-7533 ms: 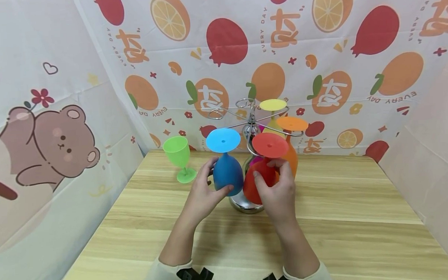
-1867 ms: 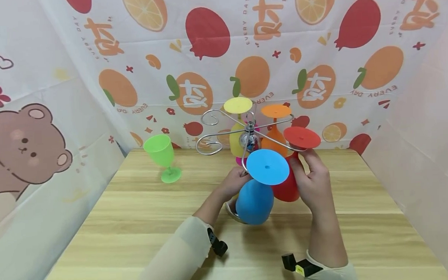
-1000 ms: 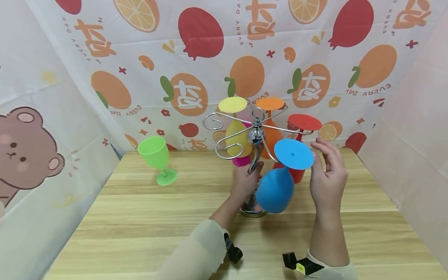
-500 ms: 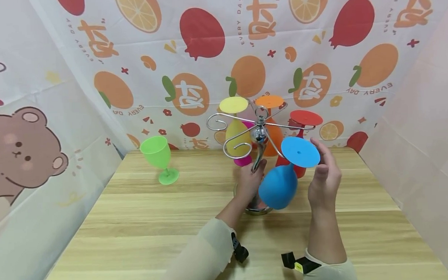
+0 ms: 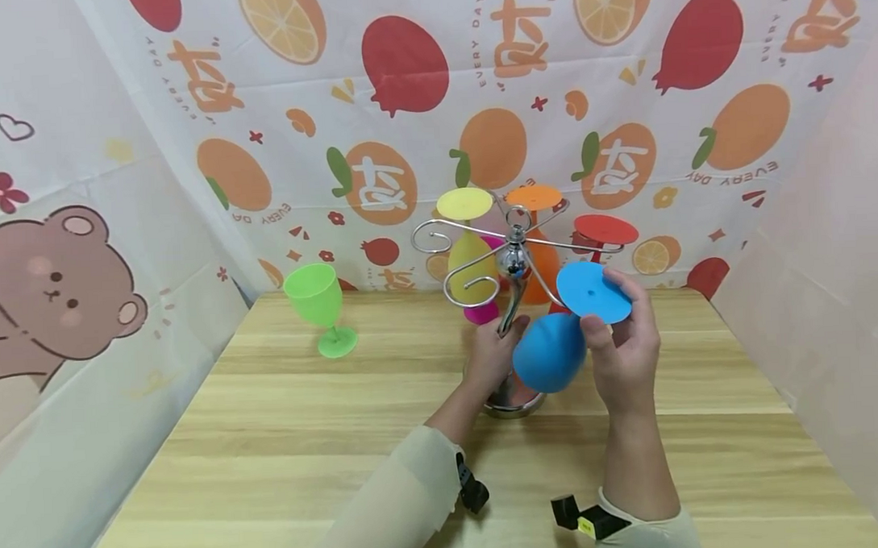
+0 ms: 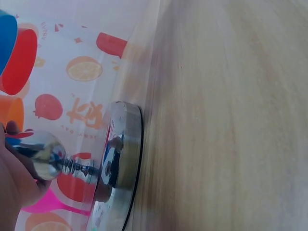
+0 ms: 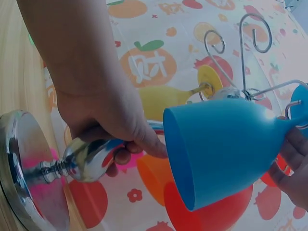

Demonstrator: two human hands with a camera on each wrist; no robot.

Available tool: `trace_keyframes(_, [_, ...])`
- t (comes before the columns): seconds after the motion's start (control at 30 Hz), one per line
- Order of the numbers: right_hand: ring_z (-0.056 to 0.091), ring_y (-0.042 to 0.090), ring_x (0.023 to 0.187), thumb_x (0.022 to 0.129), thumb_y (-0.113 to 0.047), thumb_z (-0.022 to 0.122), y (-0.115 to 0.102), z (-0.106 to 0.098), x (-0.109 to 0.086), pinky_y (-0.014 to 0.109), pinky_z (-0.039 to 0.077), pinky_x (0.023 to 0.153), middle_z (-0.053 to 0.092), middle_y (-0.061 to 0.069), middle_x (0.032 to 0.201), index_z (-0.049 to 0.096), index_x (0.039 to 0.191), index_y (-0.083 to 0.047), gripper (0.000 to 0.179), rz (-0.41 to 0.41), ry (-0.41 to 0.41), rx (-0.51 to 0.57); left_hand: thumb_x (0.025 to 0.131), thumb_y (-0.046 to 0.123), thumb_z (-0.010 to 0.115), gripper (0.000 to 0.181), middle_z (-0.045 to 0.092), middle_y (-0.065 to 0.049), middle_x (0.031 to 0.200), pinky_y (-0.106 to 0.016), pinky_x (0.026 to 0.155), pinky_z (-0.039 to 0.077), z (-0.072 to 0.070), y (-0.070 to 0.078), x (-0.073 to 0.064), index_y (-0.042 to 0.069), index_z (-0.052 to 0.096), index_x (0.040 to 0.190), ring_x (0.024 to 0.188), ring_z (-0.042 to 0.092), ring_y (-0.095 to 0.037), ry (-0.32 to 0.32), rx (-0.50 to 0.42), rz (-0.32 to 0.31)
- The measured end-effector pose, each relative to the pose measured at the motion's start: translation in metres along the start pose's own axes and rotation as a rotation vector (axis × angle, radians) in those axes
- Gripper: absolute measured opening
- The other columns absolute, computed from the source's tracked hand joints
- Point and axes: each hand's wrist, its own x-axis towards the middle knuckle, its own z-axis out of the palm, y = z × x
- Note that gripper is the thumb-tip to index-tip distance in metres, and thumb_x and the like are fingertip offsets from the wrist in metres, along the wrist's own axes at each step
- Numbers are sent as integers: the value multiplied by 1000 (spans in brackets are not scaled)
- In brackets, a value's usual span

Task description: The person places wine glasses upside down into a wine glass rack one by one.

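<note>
A person's left hand (image 5: 491,357) is wrapped around the post of a shiny chrome metal goblet rack (image 5: 514,259), whose round base stands on a pale wood-grain bench (image 5: 271,457). The right hand (image 5: 629,356) is partly closed, its fingers curled behind the disc foot of a blue plastic goblet (image 5: 551,355) and its thumb in front, pinching it near the stem. That goblet hangs mouth-down and tilted at the curled end of one rack arm, its bowl well above the bench. Behind it, a red plastic goblet (image 5: 606,229), an orange plastic goblet (image 5: 544,274) and a yellow plastic goblet (image 5: 465,249) hang foot-up from other arms. A magenta goblet (image 5: 481,313) is partly hidden behind the post. A bright green plastic goblet (image 5: 315,294) stands upright on the bench, well apart to the left. Fruit-printed cloth (image 5: 695,136) forms the backdrop.
</note>
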Motion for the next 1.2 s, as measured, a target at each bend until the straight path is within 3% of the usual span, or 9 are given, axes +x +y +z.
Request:
trace_keyframes(0.13, [51,22,123,91,-13,59,-1,1,0,21,51,94,53,2,136,48,135,-12,45,33,-6,35,97,41,59,44,44,-1,59,-26,60,38,-2,-1,0,9,48,68,60,44,-16,-27,2,-3])
trace_keyframes(0.37, [70,21,91,95,-14,54,-2,1,1,28,51,98,68,10,105,43,129,-6,37,34,-77,255,96,39,61,43,46,-1,59,-24,52,34,-4,-7,-2,8,50,69,58,44,-15,-70,57,40])
trace_keyframes(0.63, [69,21,89,94,-20,55,1,4,2,31,51,97,66,11,104,42,126,-13,36,50,-76,284,97,35,62,38,44,0,60,-24,54,35,-6,-10,-1,7,53,72,59,43,-14,-93,50,49])
trace_keyframes(0.9, [68,21,90,93,-19,55,-1,4,0,33,50,98,63,13,111,40,127,-16,37,94,-72,291,98,25,61,28,49,0,63,-22,56,40,-12,-11,1,4,59,80,63,48,-12,-159,113,102])
trace_keyframes(1.2, [68,24,94,90,-17,56,-5,5,-1,35,48,100,56,13,124,38,129,-17,43,154,-69,271,98,14,59,13,50,-1,71,-22,58,41,-20,-10,-1,1,61,99,66,49,-12,-223,186,76])
